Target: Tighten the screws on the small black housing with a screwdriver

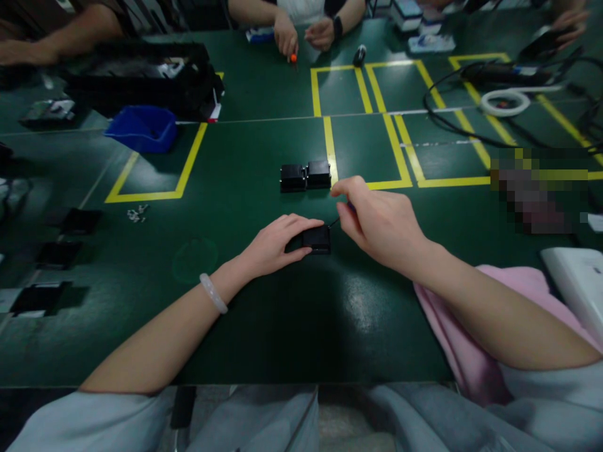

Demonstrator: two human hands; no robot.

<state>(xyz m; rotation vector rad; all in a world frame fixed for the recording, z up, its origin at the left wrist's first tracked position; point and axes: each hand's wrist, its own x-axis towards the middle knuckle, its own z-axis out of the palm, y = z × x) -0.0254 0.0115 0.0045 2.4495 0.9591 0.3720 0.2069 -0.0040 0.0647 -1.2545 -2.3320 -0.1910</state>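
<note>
My left hand [276,243] rests on the green table [245,326] with its fingers wrapped over a small black box [316,240]. My right hand [377,221] hovers just right of that box, fingers pinched on a thin dark tool [340,216] whose tip points down at the box's top right corner. A pair of matching black boxes [305,177] sits side by side a little farther away, beside a yellow tape line.
A blue bin [144,127] and a black tray [136,75] stand at the far left. Small metal parts [136,215] lie left of centre. Black flat pieces [56,254] line the left edge. Cables and a white ring [504,100] lie far right. Other people's hands [301,34] work across the table.
</note>
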